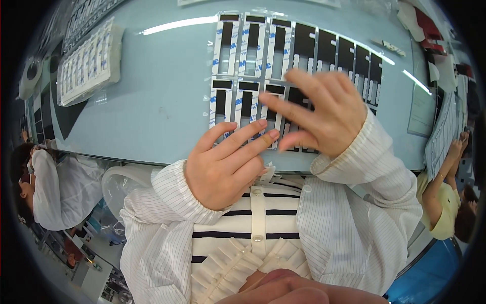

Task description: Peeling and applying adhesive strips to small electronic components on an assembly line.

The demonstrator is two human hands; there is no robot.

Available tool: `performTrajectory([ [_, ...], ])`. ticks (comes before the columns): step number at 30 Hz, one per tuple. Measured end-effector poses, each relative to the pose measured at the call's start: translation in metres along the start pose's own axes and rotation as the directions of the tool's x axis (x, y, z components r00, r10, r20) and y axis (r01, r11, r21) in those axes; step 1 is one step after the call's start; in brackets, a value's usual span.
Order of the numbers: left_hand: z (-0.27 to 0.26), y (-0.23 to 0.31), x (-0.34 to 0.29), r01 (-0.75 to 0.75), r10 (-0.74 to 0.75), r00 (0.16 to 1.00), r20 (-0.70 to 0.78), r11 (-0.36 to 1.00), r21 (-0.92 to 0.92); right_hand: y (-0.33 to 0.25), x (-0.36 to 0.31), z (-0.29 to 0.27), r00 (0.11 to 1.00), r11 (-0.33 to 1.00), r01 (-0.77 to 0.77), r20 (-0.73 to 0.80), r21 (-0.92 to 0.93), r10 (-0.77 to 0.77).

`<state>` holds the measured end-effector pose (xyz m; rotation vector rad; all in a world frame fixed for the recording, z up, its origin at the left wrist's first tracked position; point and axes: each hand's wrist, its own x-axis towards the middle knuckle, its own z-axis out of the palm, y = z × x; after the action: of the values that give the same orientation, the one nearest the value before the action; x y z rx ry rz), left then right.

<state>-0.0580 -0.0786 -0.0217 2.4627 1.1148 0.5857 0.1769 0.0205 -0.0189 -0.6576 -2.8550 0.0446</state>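
On the table two rows of flat black rectangular pieces lie in a grid. Those in the left columns carry white adhesive frames (225, 44) with blue print; the black pieces (305, 43) farther right have none of that print. My left hand (223, 175) rests at the near row with its fingers spread, the fingertips on or just over the lower ends of the frames. Over the middle of the grid is my right hand (331, 114), slightly blurred, fingers stretched apart, its index fingertip by a near-row frame. Nothing shows in either hand. The right hand hides several pieces under it.
A thick stack of white sheets with blue print (91, 63) stands at the left of the pale table (167, 111). A roll of tape (31, 76) lies beyond it. Other people sit at the far left (61, 187) and far right (438, 202).
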Motion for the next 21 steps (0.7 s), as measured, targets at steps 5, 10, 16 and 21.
performTrajectory([
  [5,0.002,0.000,-0.010,-0.017,0.018,0.998,-0.062,1.000,0.010,-0.014,-0.001,0.000,0.999,0.996,0.052,-0.013,0.071,-0.051],
  [10,0.011,-0.008,-0.016,-0.187,0.186,0.971,-0.149,0.982,0.005,-0.012,0.000,-0.002,0.998,0.995,0.033,-0.050,0.096,-0.029],
  [16,0.014,-0.008,-0.030,-0.276,0.272,0.947,-0.170,0.961,-0.001,-0.011,-0.004,0.004,0.998,0.998,-0.022,0.059,0.054,0.019],
  [21,0.016,-0.009,-0.027,-0.256,0.246,0.946,-0.213,0.966,-0.022,-0.013,-0.004,0.001,0.992,0.996,-0.065,0.115,0.056,0.059],
])
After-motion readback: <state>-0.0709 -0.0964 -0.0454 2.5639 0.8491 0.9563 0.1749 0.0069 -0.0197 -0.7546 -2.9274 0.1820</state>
